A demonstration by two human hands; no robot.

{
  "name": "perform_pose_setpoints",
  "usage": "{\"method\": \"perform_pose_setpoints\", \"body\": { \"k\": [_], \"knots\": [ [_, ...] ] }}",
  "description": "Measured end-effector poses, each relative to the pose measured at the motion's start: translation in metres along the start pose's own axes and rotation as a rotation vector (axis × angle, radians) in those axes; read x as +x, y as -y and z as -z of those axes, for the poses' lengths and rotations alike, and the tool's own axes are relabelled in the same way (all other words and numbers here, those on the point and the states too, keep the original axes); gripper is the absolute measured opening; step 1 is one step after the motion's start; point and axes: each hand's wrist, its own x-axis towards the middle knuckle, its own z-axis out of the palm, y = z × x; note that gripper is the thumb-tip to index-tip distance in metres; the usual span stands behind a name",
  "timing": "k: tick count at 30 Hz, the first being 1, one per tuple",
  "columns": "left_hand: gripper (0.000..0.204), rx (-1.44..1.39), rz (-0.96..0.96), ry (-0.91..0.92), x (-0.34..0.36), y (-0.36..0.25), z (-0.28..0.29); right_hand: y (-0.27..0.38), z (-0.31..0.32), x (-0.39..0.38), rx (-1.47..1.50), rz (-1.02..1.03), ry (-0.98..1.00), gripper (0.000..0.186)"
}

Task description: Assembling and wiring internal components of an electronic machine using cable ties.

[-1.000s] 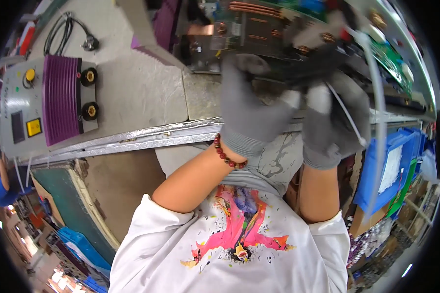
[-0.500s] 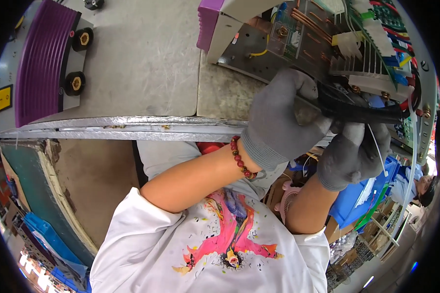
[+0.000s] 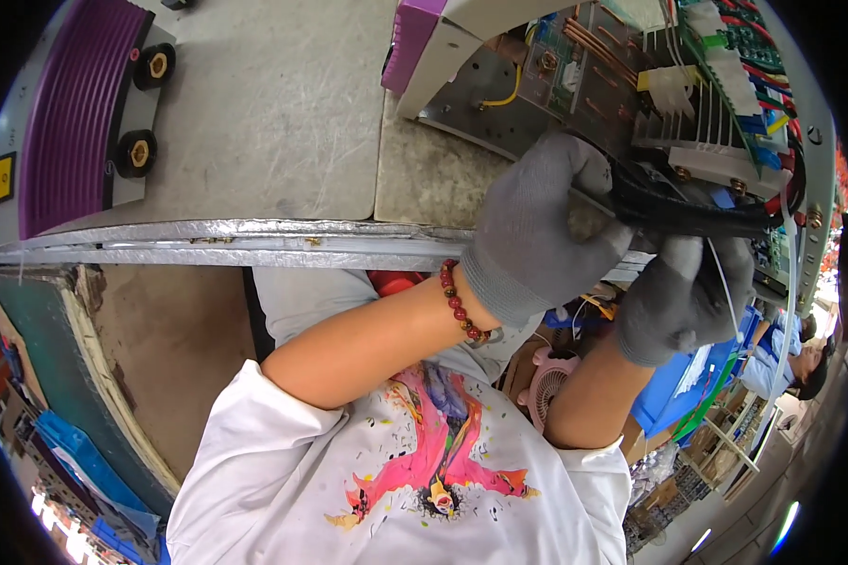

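Both my hands wear grey knitted gloves and work at a thick black cable bundle along the near side of an opened machine. My left hand is closed round the bundle's left end, thumb below and fingers above. Below the bundle, my right hand has its fingers curled up against it, their tips partly hidden behind the cable. A thin white cable tie hangs from the bundle across my right glove, its end loose. Copper-coloured rods and a metal heat sink sit just beyond the hands.
Green circuit boards and coloured wires fill the machine's right side. A second purple-fronted machine with two black round connectors stands at left on the metal worktop. Below right are a blue bin and a pink fan. Another person is at far right.
The view has shifted slightly. Both hands keep nearly the same grip at the black cable bundle, and the white cable tie still hangs by the right glove.
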Motion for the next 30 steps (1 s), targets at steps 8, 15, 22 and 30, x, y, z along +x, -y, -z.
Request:
{"method": "perform_pose_setpoints", "body": {
  "k": [8, 15, 22, 30],
  "knots": [
    [0.038, -0.057, 0.036, -0.011, -0.001, 0.001, -0.001, -0.004, -0.004, -0.006, -0.046, -0.036, 0.009, 0.021],
    [0.046, -0.101, -0.088, -0.06, -0.005, 0.017, 0.011, -0.005, -0.004, -0.001, -0.261, 0.155, 0.134, 0.02],
    [0.031, -0.142, 0.153, 0.115, 0.01, 0.005, 0.032, 0.0, -0.003, 0.011, -0.193, 0.056, 0.321, 0.025],
    [0.014, 0.175, -0.039, 0.149, 0.023, 0.012, 0.024, -0.013, 0.001, 0.009, -0.306, 0.284, 0.289, 0.019]
  ]
}}
